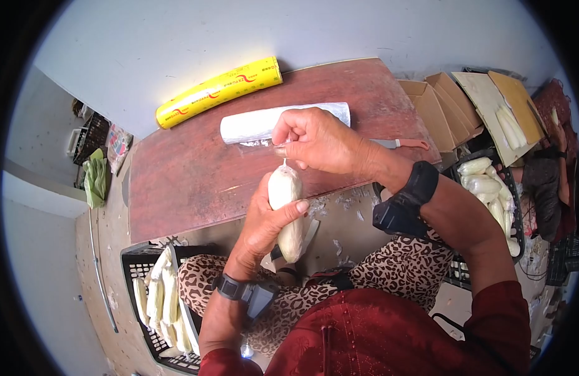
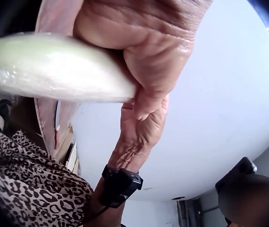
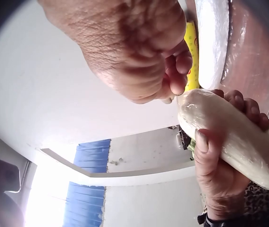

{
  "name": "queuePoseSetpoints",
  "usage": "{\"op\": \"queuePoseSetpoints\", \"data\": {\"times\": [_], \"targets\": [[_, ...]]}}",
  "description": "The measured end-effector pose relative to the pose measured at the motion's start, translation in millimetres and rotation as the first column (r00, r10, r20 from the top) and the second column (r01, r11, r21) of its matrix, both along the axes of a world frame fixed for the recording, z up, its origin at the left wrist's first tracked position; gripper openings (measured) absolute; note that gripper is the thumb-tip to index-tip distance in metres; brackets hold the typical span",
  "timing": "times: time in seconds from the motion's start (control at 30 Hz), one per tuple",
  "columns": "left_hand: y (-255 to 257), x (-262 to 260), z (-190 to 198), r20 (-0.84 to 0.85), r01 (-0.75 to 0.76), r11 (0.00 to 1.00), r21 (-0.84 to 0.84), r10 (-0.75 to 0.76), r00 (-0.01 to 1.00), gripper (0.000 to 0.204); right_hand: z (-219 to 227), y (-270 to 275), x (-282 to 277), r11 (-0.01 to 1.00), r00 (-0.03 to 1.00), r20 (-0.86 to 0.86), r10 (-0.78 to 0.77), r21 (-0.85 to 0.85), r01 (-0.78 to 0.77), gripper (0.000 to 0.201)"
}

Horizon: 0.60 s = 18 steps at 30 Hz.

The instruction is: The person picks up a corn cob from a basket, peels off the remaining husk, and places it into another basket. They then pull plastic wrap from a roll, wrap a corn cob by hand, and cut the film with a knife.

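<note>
A pale, oblong vegetable (image 1: 287, 188) in shiny clear film stands roughly upright over the table's front edge. My left hand (image 1: 259, 219) grips it round the middle, thumb across its front. Just above its top, my right hand (image 1: 324, 141) pinches a thin twisted end of the film. In the right wrist view the right hand (image 3: 130, 52) has its fingers curled at the tip of the wrapped vegetable (image 3: 229, 132). The left wrist view shows the vegetable (image 2: 54, 68) under the left hand (image 2: 139, 47). Behind the hands lies a roll of clear film (image 1: 248, 127).
On the red-brown table (image 1: 170, 188) are a yellow roll (image 1: 220, 91) at the back and a knife (image 1: 405, 143) at the right. A black crate (image 1: 136, 266) of pale vegetables stands lower left; another crate (image 1: 518, 229) holds wrapped ones at right, near a cardboard box (image 1: 449, 109).
</note>
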<state>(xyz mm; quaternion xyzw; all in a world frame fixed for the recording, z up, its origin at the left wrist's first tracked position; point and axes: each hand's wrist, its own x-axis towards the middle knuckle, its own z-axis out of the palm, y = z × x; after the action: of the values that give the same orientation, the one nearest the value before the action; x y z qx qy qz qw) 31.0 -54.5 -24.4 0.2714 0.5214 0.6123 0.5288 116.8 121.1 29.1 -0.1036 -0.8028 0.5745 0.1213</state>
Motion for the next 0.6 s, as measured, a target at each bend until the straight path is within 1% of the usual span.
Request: {"op": "queuePoseSetpoints", "data": {"times": [0.07,0.17,0.27,0.37,0.47,0.57,0.6], "targets": [[-2,-1,-3,-0.032,-0.024,1.0,-0.007,0.024,0.999,0.06,-1,6,-1,0.999,0.999,0.032,0.016,-0.039,-0.015,0.017],[-2,-1,0,-0.063,-0.083,0.997,0.008,0.083,0.995,0.057,2,10,2,0.994,0.993,0.108,0.052,-0.105,-0.041,0.03],[-1,-1,3,-0.047,-0.141,0.99,0.017,0.142,0.989,0.055,0,10,5,0.994,0.983,0.15,0.108,0.016,-0.111,0.041],[-1,-1,4,-0.042,-0.169,0.985,0.012,0.17,0.985,0.054,-1,6,5,0.983,0.979,0.162,0.124,0.117,-0.144,0.043],[-1,-2,-1,-0.158,-0.159,0.987,0.005,0.158,0.975,0.054,-7,2,0,0.995,0.994,0.064,0.093,0.034,-0.095,0.035],[0,1,-1,-0.179,-0.155,0.988,0.012,0.155,0.972,0.052,-11,2,-2,0.994,0.997,0.028,0.078,0.075,-0.08,0.026],[0,1,-1,-0.186,-0.153,0.988,0.008,0.152,0.971,0.051,-9,2,-1,0.996,0.996,0.055,0.072,0.047,-0.074,0.024]]}}
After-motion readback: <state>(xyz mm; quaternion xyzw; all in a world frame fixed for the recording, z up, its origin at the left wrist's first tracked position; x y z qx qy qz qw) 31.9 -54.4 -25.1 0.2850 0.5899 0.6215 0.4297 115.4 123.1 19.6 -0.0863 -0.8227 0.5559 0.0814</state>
